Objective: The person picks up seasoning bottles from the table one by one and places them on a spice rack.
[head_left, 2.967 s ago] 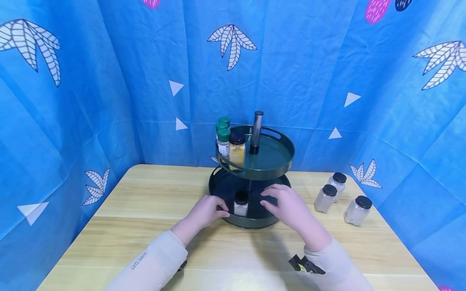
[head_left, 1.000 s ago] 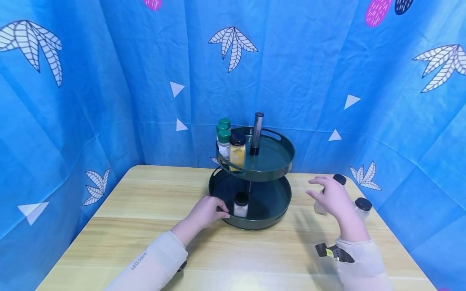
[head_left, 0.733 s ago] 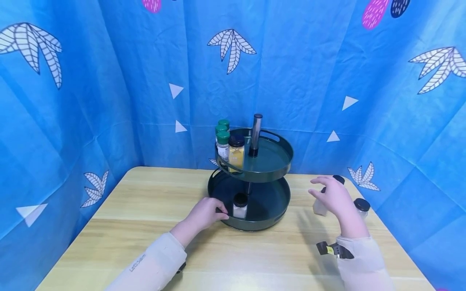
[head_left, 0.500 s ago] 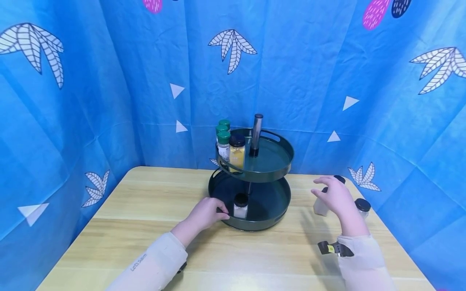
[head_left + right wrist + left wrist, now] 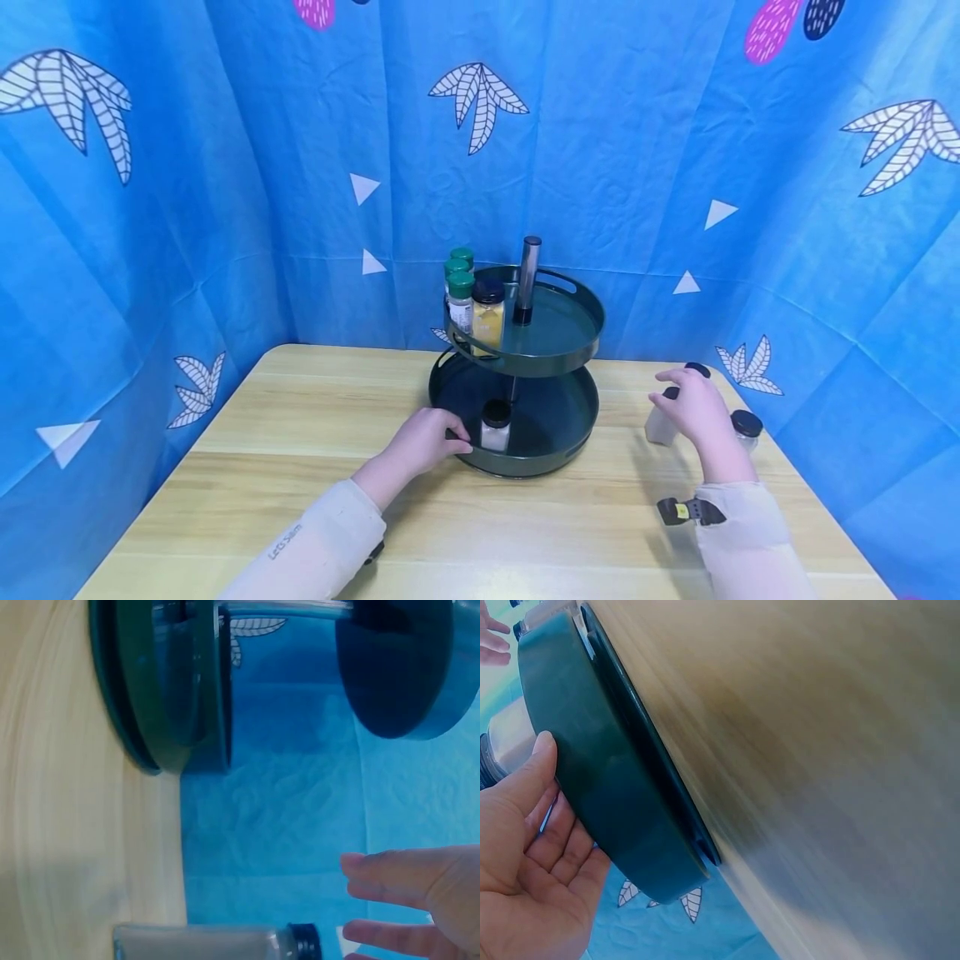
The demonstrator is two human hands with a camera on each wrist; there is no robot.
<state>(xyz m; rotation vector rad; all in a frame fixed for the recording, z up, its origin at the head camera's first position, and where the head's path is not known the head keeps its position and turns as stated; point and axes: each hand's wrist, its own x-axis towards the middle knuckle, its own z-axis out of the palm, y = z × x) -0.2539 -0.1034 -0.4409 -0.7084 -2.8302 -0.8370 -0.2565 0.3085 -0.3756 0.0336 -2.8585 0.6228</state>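
Observation:
My left hand [image 5: 422, 440] grips the rim at the left front of a dark green two-tier turntable rack [image 5: 525, 462]. In the left wrist view, the thumb of that hand [image 5: 536, 859] presses the rim and the other fingers curl by it. A small clear jar with a black lid [image 5: 495, 432] stands inside the lower tier, near those fingers. On the right, my right hand [image 5: 693, 408] hovers with parted fingers over a similar jar [image 5: 660, 427], partly hiding it. The right wrist view has this jar [image 5: 210, 943] just short of the fingertips [image 5: 354, 864].
Green-capped bottles [image 5: 461, 310] and a yellow-labelled jar with a dark lid [image 5: 488, 321] stand at the left of the upper tier. Two more black-lidded jars, one behind the right hand [image 5: 699, 369] and one beside it [image 5: 747, 425], stand on the wooden table [image 5: 315, 400]. Blue curtains enclose it.
My right hand has moved from the lower tier rightward to the jars on the table, edging slightly right and down lately. The left hand has stayed at the rim.

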